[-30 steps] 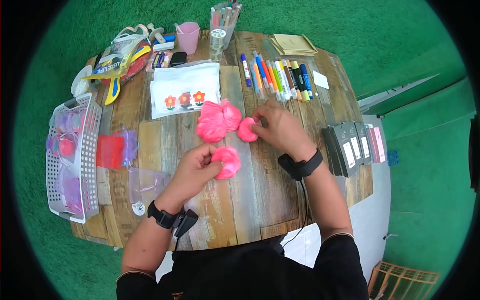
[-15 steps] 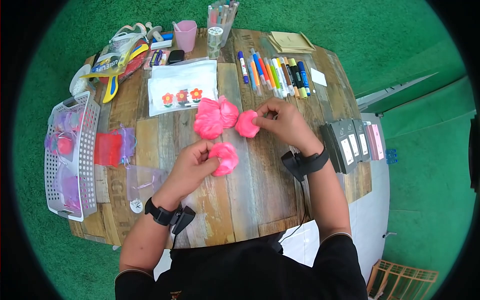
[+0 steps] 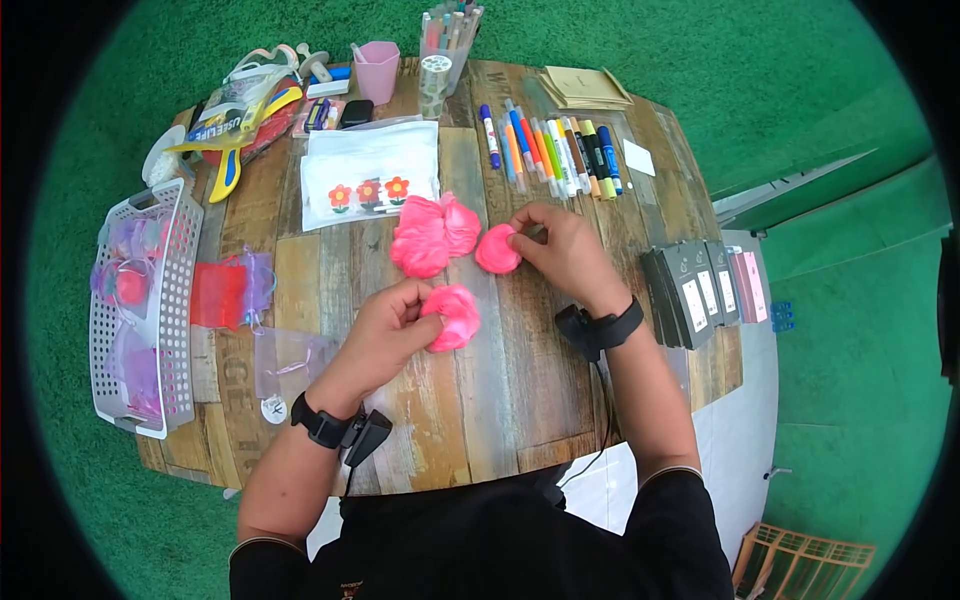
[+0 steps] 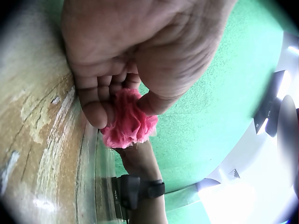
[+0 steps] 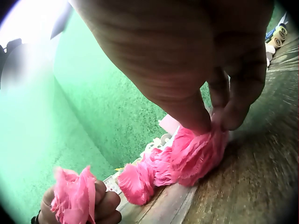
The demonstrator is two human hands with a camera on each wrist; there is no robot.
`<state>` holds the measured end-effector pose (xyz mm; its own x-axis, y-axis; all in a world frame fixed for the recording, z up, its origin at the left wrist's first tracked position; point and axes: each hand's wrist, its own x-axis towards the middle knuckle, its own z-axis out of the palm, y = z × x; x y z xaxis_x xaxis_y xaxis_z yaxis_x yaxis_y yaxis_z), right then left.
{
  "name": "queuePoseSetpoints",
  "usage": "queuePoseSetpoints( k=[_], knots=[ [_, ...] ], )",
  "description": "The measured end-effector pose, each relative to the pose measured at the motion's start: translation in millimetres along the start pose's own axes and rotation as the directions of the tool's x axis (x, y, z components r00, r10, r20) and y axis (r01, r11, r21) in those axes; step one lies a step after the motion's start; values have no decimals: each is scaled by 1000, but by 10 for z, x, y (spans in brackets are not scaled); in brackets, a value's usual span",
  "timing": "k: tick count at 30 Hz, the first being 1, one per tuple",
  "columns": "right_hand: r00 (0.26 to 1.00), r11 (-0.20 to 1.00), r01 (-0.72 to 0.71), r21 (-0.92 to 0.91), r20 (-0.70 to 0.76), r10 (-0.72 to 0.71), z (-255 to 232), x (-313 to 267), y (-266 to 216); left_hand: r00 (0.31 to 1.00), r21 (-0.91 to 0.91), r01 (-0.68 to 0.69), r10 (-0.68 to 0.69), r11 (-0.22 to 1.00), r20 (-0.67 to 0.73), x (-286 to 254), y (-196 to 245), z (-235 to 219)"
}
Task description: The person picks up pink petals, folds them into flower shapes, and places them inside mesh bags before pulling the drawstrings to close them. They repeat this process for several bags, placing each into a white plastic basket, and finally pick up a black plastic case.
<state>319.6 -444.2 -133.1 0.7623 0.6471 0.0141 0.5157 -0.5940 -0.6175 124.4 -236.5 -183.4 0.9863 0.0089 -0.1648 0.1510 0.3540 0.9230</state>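
Observation:
My left hand (image 3: 385, 335) pinches a ruffled pink bunch (image 3: 453, 318) between thumb and fingers, low over the wooden table; the left wrist view shows its crinkled folds (image 4: 130, 120) against the fingers. The right hand (image 3: 568, 252) pinches the edge of a smaller, rounder pink piece (image 3: 497, 250) farther up the table. Just left of that piece lies a larger pink clump (image 3: 430, 238) in two lobes. In the right wrist view, thumb and fingers (image 5: 205, 112) meet at the top of pink material (image 5: 198, 156), and the left hand's bunch (image 5: 74, 196) shows at lower left.
A white flower-print pouch (image 3: 370, 175) lies behind the clump. Markers (image 3: 560, 155) are lined up at the back, beside a pen holder (image 3: 448, 45). A white basket (image 3: 145, 310), red pouch (image 3: 217, 295) and sheer bag (image 3: 285, 362) are left; dark boxes (image 3: 680, 295) stand right.
Both hands keep their pinch on the pink pieces. The right hand's piece has tilted slightly and shifted a little; the left hand's bunch has barely moved.

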Motion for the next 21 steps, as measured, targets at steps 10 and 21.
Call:
queuePoseSetpoints(
  k=[10,21],
  knots=[
    [998,986,43,160,-59,-34,16,-2,111,1000,6,-1,1,1000,-1,3,4,0],
    [998,875,-56,481,11,58,-11,91,367,1000,16,-6,6,1000,1,9,1,1]
  ],
)
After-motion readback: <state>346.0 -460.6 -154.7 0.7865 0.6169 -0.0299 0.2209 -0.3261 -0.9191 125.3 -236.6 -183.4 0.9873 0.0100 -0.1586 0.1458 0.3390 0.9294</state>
